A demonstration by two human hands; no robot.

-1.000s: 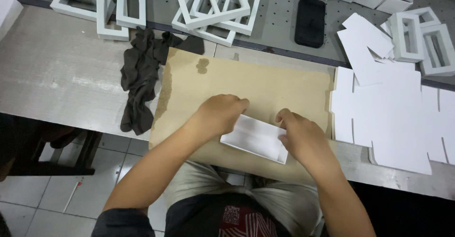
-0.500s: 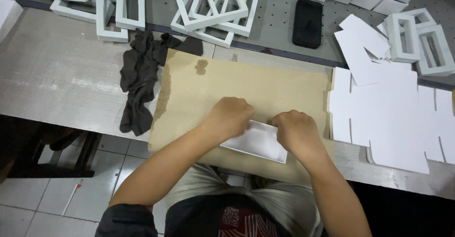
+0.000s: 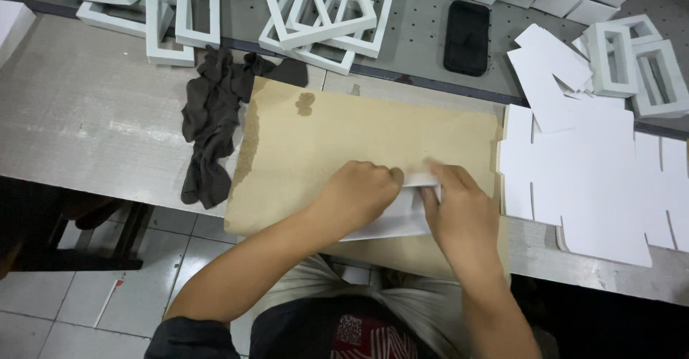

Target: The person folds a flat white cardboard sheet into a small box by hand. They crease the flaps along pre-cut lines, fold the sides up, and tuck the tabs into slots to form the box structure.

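On the brown cardboard sheet (image 3: 373,133) we pinch a white card piece (image 3: 402,212) between both hands, left hand (image 3: 359,194) curled over it, right hand (image 3: 459,212) gripping its end; it looks light, thin, easily creased, best held by the edges.

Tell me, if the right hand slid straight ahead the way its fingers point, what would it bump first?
Probably the left hand. The right hand points up and left over the white card piece, whose top edge both hands pinch, nearly touching.
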